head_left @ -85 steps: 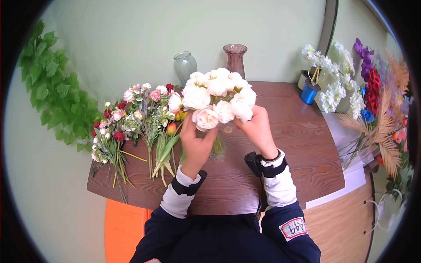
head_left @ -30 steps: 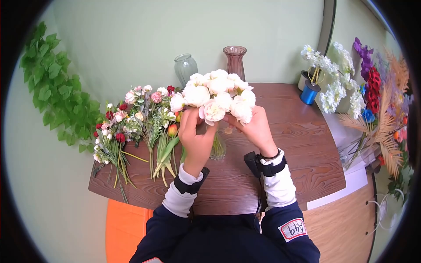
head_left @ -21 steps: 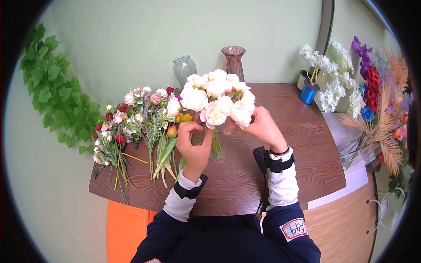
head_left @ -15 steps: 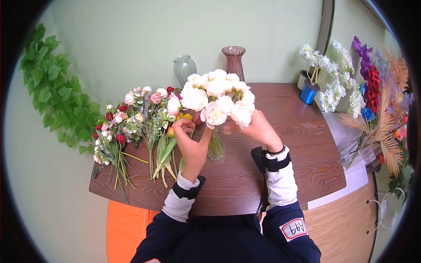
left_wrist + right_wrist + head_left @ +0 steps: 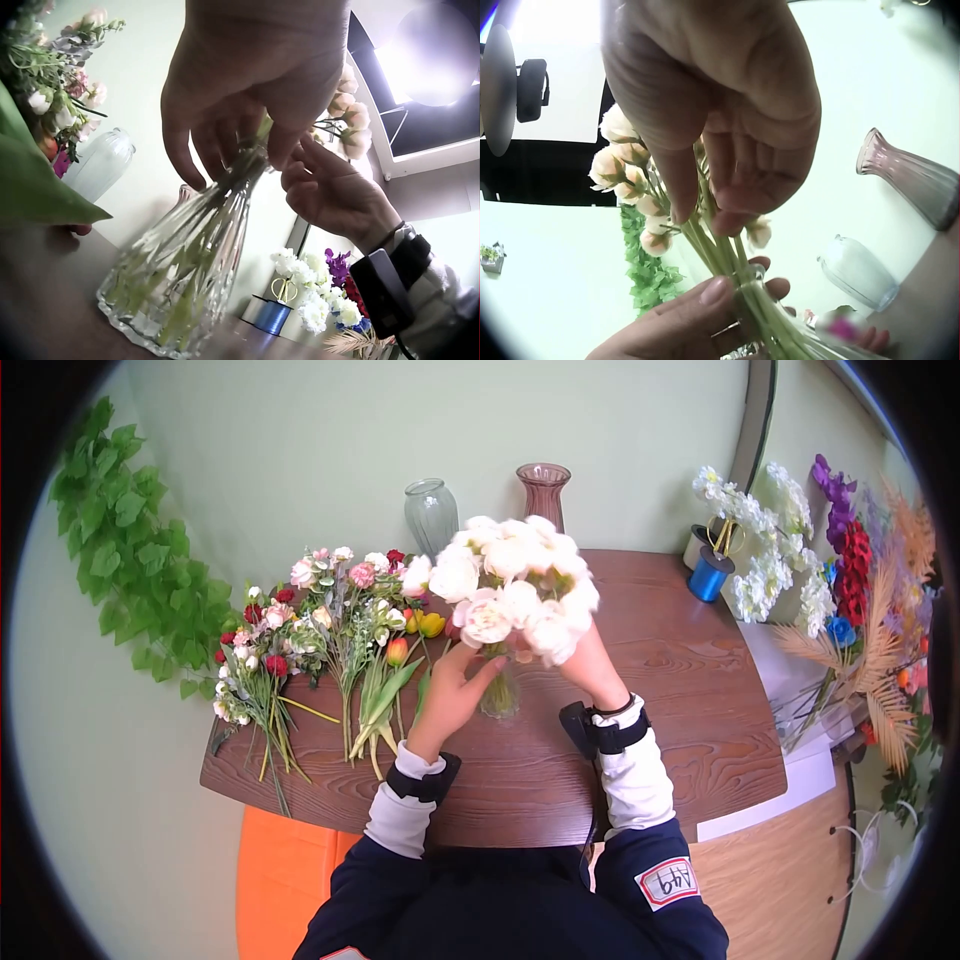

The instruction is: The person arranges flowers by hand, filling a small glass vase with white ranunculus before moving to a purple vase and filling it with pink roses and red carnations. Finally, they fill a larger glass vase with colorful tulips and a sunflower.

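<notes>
A bunch of white peonies (image 5: 520, 575) stands in a clear ribbed glass vase (image 5: 176, 277). Around the narrow neck of this vase my left hand (image 5: 447, 695) curls its thumb and fingers, just below the blossoms. My right hand (image 5: 720, 112) is higher up, its thumb and fingers closed on the green stems (image 5: 718, 251) under the flower heads. In the head view the blossoms hide most of the fingers of both hands. The lower stems show through the glass.
Loose mixed flowers (image 5: 270, 650) and tulips (image 5: 397, 652) lie on the brown table (image 5: 690, 730) at the left. A greenish glass vase (image 5: 431, 518) and a pink one (image 5: 543, 490) stand at the back. A blue ribbon spool (image 5: 709, 574) is at the right rear.
My left hand, spread beside the blossoms half a second ago, has come in to the vase neck. The peonies have shifted slightly right, and my right hand has moved further in under them.
</notes>
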`<action>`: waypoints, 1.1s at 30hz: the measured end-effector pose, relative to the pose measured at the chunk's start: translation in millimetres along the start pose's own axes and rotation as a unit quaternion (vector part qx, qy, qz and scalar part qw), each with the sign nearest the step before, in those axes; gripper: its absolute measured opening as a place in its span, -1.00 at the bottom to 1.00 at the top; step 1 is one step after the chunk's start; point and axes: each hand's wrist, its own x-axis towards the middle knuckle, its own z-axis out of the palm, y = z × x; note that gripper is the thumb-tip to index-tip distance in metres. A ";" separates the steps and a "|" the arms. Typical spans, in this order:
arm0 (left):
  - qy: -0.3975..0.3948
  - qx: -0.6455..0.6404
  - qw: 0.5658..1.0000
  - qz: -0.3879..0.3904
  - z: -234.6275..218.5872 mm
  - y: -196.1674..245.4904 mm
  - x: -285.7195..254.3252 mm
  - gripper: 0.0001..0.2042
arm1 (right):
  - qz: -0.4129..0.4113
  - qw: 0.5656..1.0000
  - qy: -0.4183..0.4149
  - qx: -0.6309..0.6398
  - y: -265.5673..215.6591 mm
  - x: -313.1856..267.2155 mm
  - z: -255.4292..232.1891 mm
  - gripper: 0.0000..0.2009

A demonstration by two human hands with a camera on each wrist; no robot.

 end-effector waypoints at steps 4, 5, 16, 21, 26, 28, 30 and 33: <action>-0.066 -0.023 0.997 0.010 -0.2 0.7 5.3 -0.64 | 0.007 0.998 0.058 -0.032 -7.1 -4.0 8.5 -0.73; -0.046 -0.018 0.998 0.030 3.3 4.0 4.9 -0.63 | 0.032 0.997 0.062 -0.023 -12.5 -3.6 10.7 -0.75; -0.017 -0.200 0.979 -0.022 1.2 -8.8 10.2 -0.62 | 0.113 0.988 -0.010 -0.104 -3.2 1.3 -10.3 -0.76; 0.026 -0.181 0.981 -0.072 2.7 -8.6 3.5 -0.59 | 0.022 0.999 0.019 -0.029 -0.6 0.2 0.2 -0.70; 0.042 -0.174 0.982 -0.053 2.1 -17.4 -0.1 -0.60 | 0.057 0.997 0.014 0.049 -16.4 -1.1 11.0 -0.55; 0.041 -0.112 0.992 -0.030 0.1 -17.6 -2.5 -0.60 | 0.040 0.997 0.040 0.056 -13.8 0.2 15.3 -0.59; 0.039 -0.051 0.998 -0.006 -0.7 -16.7 -3.2 -0.59 | 0.023 0.996 0.064 0.062 -16.2 1.2 15.6 -0.63; 0.032 -0.122 0.992 -0.003 0.2 -12.4 -3.0 -0.62 | 0.110 0.990 -0.007 0.093 -22.7 -0.3 7.7 -0.59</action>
